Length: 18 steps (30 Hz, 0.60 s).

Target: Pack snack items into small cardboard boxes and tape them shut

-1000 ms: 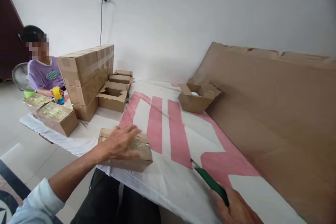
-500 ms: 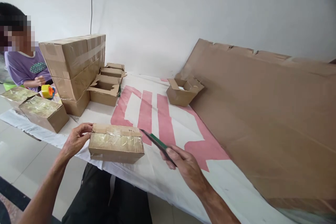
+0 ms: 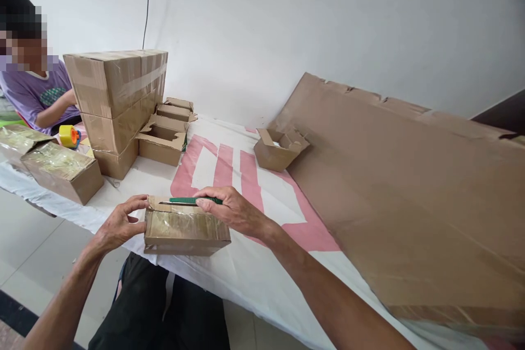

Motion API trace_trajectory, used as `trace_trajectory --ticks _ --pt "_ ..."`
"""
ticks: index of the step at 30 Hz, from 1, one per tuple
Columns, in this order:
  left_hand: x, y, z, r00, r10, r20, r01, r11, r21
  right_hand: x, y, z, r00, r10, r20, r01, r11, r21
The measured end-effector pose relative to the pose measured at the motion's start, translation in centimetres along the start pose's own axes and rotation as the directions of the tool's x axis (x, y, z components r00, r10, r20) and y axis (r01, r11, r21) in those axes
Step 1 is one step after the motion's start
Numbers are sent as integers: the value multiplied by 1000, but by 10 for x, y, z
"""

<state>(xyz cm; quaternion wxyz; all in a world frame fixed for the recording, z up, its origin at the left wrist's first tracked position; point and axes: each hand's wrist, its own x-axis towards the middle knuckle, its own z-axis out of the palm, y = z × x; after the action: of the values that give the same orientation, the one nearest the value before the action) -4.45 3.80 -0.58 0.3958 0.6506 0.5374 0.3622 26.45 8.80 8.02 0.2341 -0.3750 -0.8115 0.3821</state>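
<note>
A small cardboard box [image 3: 186, 232] with clear tape across its top lies at the near edge of the cloth-covered table. My left hand [image 3: 123, 222] grips the box's left end, thumb on the near side and fingers at the far corner. In my right hand [image 3: 232, 208] is a green utility knife [image 3: 184, 200], its handle wrapped by the fingers. The knife lies along the far strip of the box's top, blade pointing left. Whether the blade touches the cardboard I cannot tell.
Stacked taped boxes [image 3: 123, 101] stand at the left, beside open boxes [image 3: 162, 147]. Two taped boxes [image 3: 61, 167] and a yellow tape roll [image 3: 69, 136] lie farther left, near a person [image 3: 45, 93] in purple. An open box [image 3: 274, 153] stands against a big cardboard sheet [image 3: 394, 202] at right.
My right hand has moved left with the knife, from beside the box to over its top. My left hand stays on the box's left end. The other person's arm has shifted.
</note>
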Motion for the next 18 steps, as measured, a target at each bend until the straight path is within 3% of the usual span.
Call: trace_trajectory --ticks 6,12,18 --pt "0 -4 8 999 -13 -35 11 998 -68 10 -15 -4 994 21 111 -18 999 -34" --pt "-1 -10 10 1000 -15 -28 11 993 -117 16 -24 -1 990 44 136 -31 995 -98" --pt "-1 -7 9 1000 14 -16 -16 996 -84 24 -37 -2 985 79 155 -28 950 -310"
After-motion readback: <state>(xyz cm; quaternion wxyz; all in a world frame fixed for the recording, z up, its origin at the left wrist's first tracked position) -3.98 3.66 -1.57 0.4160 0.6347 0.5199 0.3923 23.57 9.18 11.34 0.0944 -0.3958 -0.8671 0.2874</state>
